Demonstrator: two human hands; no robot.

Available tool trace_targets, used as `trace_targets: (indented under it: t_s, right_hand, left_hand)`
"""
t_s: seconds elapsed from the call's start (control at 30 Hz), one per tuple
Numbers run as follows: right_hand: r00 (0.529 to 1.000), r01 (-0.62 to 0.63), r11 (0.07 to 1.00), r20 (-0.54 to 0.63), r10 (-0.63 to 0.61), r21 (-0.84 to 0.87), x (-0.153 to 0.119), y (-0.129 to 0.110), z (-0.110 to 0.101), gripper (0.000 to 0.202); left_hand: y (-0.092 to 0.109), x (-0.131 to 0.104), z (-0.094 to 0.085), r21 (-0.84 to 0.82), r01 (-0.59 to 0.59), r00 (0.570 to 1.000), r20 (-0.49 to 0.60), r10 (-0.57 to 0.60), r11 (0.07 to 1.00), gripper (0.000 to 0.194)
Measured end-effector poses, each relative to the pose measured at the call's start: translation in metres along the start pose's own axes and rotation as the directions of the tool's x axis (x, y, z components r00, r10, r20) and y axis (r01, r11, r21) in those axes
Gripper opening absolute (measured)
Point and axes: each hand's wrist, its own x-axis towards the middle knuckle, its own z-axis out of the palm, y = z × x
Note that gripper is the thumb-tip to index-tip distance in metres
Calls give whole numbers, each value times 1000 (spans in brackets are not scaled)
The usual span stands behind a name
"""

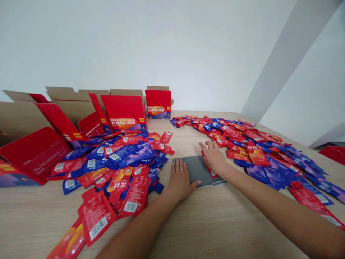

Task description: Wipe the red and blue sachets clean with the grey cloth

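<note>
1. Resting the left hand (182, 180) open and palm-down on the left end of a flat, dark-grey cloth rectangle (195, 167), with fingers stretched forward and thumb pointing inward.
2. Arching the right hand (214, 158) over the cloth's right end, fingers slightly bent, above a flat, glossy red sachet (211, 171) lying there, partly hidden. Cannot tell whether pinched or merely covered.
3. Judging the sachet: probably light, pliable and slippery, perhaps liquid-filled; best taken by a sealed edge or end, without squeezing the middle.
4. Judging the cloth: likely soft and limp; best steadied near an end with spread fingers.
5. Left of the left hand, a loose heap of red and blue sachets (129, 154), backed by open red cardboard boxes with brown insides (122, 111).
6. Beyond and right of the right hand, another mixed red-and-blue sachet pile (237, 133), on the same pale wood-grain worktop (188, 223).
</note>
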Motion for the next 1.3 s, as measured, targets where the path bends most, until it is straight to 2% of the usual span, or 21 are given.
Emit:
trace_targets:
  t_s: [0.1,0.2,0.33,0.43,0.53,0.67,0.83,0.93,1.07,1.13,1.2,1.3]
  right_hand:
    - [996,85,977,-50,-77,193,4,-13,-7,49]
    - [985,174,927,-48,-167,332,-3,-21,1,45]
    - [950,279,911,53,-308,304,-27,-20,29,45]
    - [946,277,921,90,-311,274,-38,-18,52,46]
    - [956,267,925,46,-290,270,-27,-16,66,48]
    - [969,232,942,33,-247,241,4,-14,73,47]
    - [979,177,964,65,-193,201,23,-16,66,44]
    - [989,141,960,9,-147,241,17,-13,59,43]
    - [995,97,953,-39,-90,286,3,-3,46,54]
    - [993,120,953,-27,-117,278,-6,0,35,59]
    - [981,192,937,-24,-194,292,-17,-3,22,61]
    - [953,298,867,-75,-294,400,-34,-12,6,60]
  left_hand:
    - [-1,0,0,-3,-5,1000,-4,5,1000,91]
    - [-1,0,-2,-6,-8,1000,22,8,1000,89]
    - [0,-2,-4,-29,-13,1000,25,14,999,92]
    - [0,-1,-2,-38,-22,999,27,23,999,97]
    - [-1,0,2,-30,-21,999,23,22,999,101]
    - [-2,1,5,-20,-16,1000,18,16,1000,102]
    - [-1,0,1,-12,-3,1000,23,4,1000,100]
    - [-1,0,-2,-6,-10,1000,19,10,1000,98]
    - [0,-1,-4,-8,-13,1000,27,13,1000,97]
    - [0,-1,-4,-11,-8,1000,26,8,1000,97]
    - [0,0,-3,-11,-8,1000,22,8,1000,98]
    - [-1,0,-1,-13,-14,1000,13,14,1000,96]
